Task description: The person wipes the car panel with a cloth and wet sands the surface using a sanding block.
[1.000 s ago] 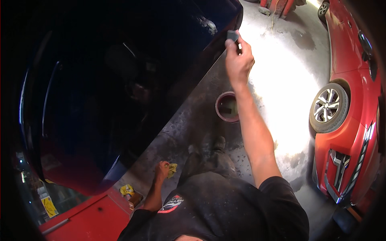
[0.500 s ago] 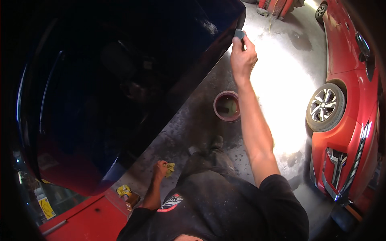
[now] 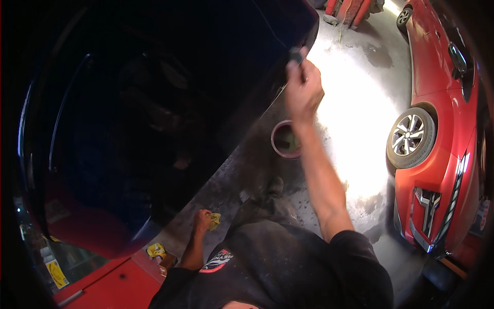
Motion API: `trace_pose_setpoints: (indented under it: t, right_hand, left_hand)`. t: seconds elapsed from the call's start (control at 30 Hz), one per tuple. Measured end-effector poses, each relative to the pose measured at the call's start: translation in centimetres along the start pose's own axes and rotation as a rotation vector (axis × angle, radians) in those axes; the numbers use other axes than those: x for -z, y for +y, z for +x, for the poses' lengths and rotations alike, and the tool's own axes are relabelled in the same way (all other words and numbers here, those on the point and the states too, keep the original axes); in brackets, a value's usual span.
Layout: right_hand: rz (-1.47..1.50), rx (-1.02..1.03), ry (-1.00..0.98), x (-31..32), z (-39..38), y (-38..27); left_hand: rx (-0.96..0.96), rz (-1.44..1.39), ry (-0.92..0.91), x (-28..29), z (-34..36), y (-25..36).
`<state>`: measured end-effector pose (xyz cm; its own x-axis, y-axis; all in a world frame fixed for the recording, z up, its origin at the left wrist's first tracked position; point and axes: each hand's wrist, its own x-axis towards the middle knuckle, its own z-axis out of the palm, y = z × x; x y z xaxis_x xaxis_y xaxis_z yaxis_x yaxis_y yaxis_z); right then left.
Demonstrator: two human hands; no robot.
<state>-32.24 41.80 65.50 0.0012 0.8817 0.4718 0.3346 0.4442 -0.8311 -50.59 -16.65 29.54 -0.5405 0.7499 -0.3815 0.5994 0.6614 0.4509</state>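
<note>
A large, dark blue glossy car panel [image 3: 216, 103] fills the left side, its edge running diagonally past me. At the far part of that edge, my right hand [image 3: 304, 95] grips a small dark grey block [image 3: 295, 55] between thumb and fingers. The block is at the panel's edge; motion blur hides whether it touches. Low beside my body, my left hand [image 3: 201, 220] is closed around a crumpled yellow cloth [image 3: 214, 221], apart from the panel.
A round bucket [image 3: 274, 147] with liquid stands on the floor beneath my right forearm. To the right is a parked red car [image 3: 447, 118]. A red surface [image 3: 116, 280] and a yellow-and-white package [image 3: 156, 251] lie at lower left. Red equipment [image 3: 352, 11] stands at the far end.
My right hand has come slightly nearer and left along the panel's edge with the block, and is now blurred. My left hand keeps hold of the cloth almost unmoved.
</note>
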Motion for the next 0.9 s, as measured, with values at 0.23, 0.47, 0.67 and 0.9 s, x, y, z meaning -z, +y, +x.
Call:
trace_pose_setpoints:
  t: [0.23, 0.47, 0.67, 0.9]
  right_hand:
    - [0.086, 0.044, 0.095, -0.8, 3.2, 1.3]
    - [-0.020, 0.146, 0.090, -0.6, -1.8, 0.5]
    - [0.133, 0.043, 0.080, -1.3, 5.5, 2.9]
    - [0.009, 0.208, 0.079, -1.3, -3.6, 4.1]
  left_hand:
    - [0.112, 0.057, 0.031, 0.0, -0.6, -1.1]
    - [0.021, -0.024, -0.019, -0.7, -0.9, -1.7]
    - [0.047, -0.034, -0.023, 0.7, -1.8, -0.2]
    - [-0.040, -0.179, 0.037, 5.3, -1.6, 7.3]
